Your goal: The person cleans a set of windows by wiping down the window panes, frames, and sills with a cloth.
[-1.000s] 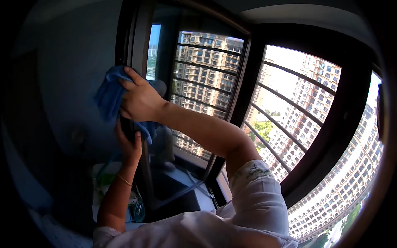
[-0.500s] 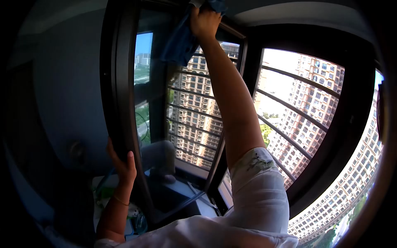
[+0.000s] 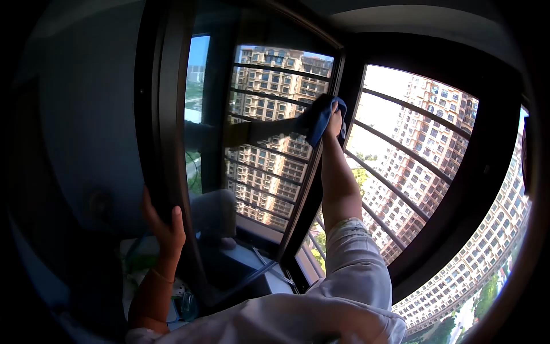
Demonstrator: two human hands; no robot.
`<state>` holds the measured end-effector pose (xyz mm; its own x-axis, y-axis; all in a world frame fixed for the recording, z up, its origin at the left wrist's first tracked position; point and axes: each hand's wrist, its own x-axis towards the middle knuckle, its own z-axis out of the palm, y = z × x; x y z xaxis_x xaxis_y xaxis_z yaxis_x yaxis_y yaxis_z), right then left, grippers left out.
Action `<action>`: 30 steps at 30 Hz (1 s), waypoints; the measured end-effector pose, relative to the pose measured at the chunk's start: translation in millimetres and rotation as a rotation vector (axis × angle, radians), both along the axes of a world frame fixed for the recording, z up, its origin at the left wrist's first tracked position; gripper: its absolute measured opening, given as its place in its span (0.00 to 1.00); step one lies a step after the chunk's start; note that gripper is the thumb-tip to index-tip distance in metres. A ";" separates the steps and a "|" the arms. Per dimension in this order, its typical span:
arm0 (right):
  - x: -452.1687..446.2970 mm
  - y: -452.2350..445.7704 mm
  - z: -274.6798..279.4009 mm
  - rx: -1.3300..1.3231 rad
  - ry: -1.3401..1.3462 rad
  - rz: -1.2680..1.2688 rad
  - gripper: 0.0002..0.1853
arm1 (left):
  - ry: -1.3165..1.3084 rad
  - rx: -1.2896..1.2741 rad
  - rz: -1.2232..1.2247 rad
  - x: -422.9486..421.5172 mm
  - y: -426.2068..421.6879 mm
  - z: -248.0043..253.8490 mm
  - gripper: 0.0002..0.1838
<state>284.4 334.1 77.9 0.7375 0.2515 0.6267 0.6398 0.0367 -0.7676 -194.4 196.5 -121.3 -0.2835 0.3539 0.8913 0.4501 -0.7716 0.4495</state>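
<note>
A blue cloth [image 3: 316, 119] is bunched in my right hand [image 3: 334, 121], which presses it to the hinge-side edge of the opened window sash [image 3: 293, 221]. Its glass mirrors my arm and part of a leg. Low on the left, my left hand [image 3: 167, 229] grips the dark outer frame [image 3: 166, 143] of that sash, with the thumb on the near face and the fingers around the edge behind.
Horizontal bars [image 3: 395, 178] cross the window opening at the right, with tall buildings outside. Below the sash are a pale sill [image 3: 281, 280], a metal stay arm [image 3: 263, 275] and a clear container [image 3: 188, 304]. A dim wall [image 3: 86, 143] lies left.
My right hand has come down and to the right with the cloth, from the top of the glass to the sash's side edge. My left hand keeps its grip on the frame.
</note>
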 end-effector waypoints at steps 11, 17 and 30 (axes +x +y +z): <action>-71.2 -2.2 11.7 0.072 0.134 -0.024 0.36 | 0.006 0.034 0.008 -1.5 2.7 4.6 0.42; -238.7 -60.6 108.4 0.197 -0.519 0.042 0.32 | 0.031 0.029 0.046 -1.4 -0.4 6.8 0.41; -186.4 -58.5 96.4 0.184 -0.561 0.122 0.29 | 0.026 0.035 0.033 -0.8 1.2 7.9 0.41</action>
